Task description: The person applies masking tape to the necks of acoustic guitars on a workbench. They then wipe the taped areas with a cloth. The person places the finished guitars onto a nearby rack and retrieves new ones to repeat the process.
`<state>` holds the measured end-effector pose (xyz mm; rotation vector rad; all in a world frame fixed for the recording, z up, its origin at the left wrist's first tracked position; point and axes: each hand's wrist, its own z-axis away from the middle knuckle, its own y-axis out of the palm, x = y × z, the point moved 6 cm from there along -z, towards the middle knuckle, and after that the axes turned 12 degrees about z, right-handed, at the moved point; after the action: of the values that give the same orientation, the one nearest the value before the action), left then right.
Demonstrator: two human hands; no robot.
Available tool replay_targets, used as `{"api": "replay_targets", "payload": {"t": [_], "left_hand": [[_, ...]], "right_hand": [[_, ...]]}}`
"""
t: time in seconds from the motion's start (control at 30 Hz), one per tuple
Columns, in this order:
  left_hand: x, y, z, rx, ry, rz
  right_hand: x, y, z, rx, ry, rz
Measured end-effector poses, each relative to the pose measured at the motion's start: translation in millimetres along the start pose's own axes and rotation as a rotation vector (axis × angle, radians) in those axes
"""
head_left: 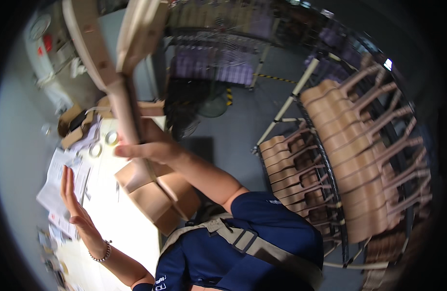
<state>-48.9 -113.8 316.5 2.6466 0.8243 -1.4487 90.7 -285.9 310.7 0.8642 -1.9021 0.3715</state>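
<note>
The tall rack (pixel 299 86) over on the person's right takes up most room, its rows of tan pieces (pixel 347 160) packed side by side with their slim ends poking outward. Across from it, at the person's left, the white surface (pixel 129 228) catches the light.

Between the two rises the long tan piece (pixel 122 106), blurred in places. Its long axis runs from the broad lower end (pixel 150 194), near the person's chest and over the surface's edge, up and leftward to a top that parts into two arms. Whether that lower end touches the surface, I can't tell.

The right hand (pixel 153 143) is the nearer one: it grasps the narrow stem, thumb across it. The left hand (pixel 80 213) is raised over the surface, fingers spread and holding nothing; from it the stem lies up and to the right, well apart.

Smaller things sit beyond: a cardboard box (pixel 70 138), loose papers (pixel 58 179), a tape roll (pixel 107 140). Smallest is the beaded bracelet (pixel 107 251) on the left wrist.
</note>
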Motion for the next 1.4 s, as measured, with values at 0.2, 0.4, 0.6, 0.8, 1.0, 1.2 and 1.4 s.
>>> {"api": "replay_targets", "payload": {"t": [0.2,0.4,0.6,0.8,1.0,1.2,1.4], "left_hand": [[-5.8,129.5,-13.3,0.398,0.111,0.112],[18.2,241.7,8.2,0.775,0.163,0.403],[-66.0,354.8,74.7,1.016,0.235,0.543],[-124.1,443.7,161.5,1.340,0.267,0.579],[-177.0,501.9,233.1,1.519,0.342,0.610],[-197.9,524.3,264.2,1.608,0.383,0.576],[-193.7,534.6,275.2,1.670,0.301,0.548]], "right_hand": [[64.5,-132.3,135.0,-0.598,0.000,0.506],[156.5,-167.5,340.1,-1.221,-0.014,0.612],[284.7,-83.9,565.0,-1.951,0.089,0.743],[404.4,46.8,683.4,-2.217,-0.162,1.295],[452.4,75.8,739.0,-2.262,-0.206,1.398],[483.4,46.5,777.7,-2.178,-0.089,1.478],[534.6,6.5,802.1,-2.177,0.025,1.446]]}}
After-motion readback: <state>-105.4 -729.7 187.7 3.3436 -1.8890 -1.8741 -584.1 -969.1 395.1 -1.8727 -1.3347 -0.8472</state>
